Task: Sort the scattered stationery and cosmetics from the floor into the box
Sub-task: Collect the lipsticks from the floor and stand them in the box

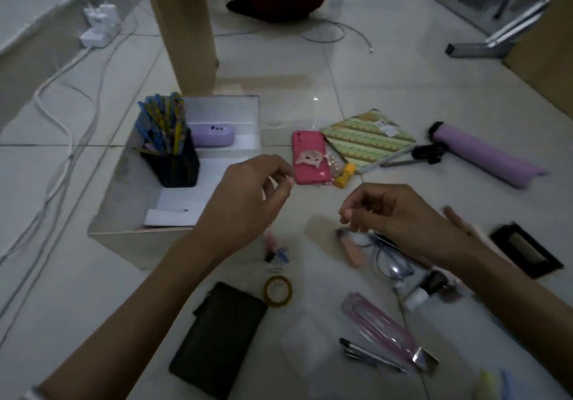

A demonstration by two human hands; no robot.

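Both forearms reach in over the floor (372,83). The left hand (251,192) hovers by the right edge of the box (124,189), thumb and forefinger tips drawn together; whether that grip pinches anything is unclear. The right hand (387,210) hangs above the glasses (387,260), grip loosely curled, seemingly empty. Items under the right wrist are blurred.
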